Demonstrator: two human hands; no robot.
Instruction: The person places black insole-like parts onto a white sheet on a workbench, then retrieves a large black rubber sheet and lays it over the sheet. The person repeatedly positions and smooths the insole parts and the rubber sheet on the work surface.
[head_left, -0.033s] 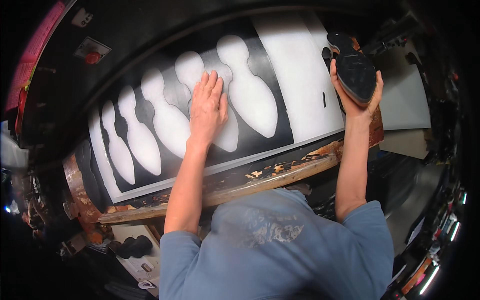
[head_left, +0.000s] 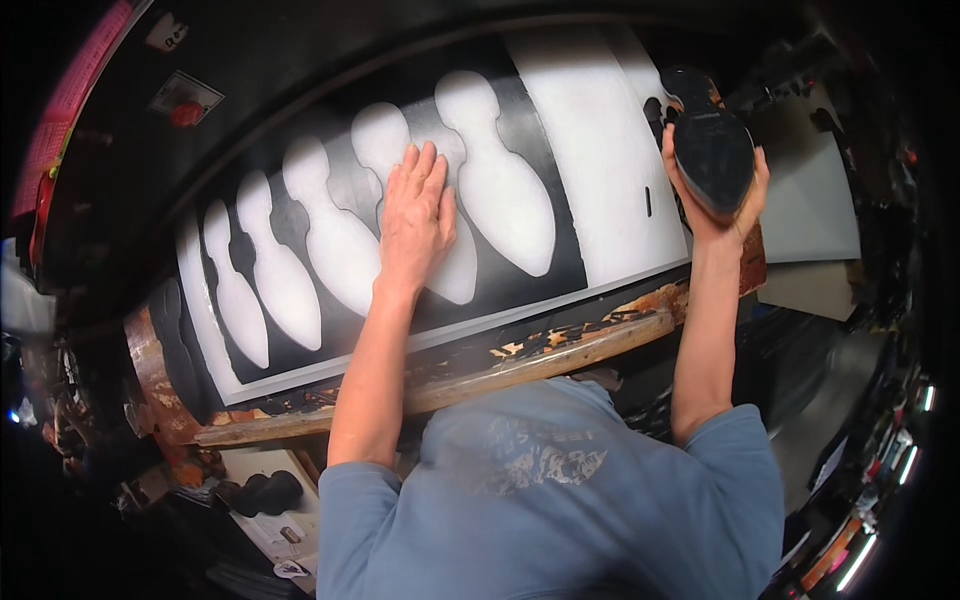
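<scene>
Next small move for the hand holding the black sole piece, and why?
Probably bring the right hand down to set the black sole-shaped piece aside. It is held up clear of the black sheet, whose sole-shaped cutouts already stand open, while the left hand lies flat, pinning the sheet.

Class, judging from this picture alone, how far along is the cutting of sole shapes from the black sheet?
Done: a row of sole-shaped holes in the black sheet. In hand: the right hand holds a black sole-shaped cutter; the left hand presses the sheet flat. Left: the sheet's uncut parts.
</scene>
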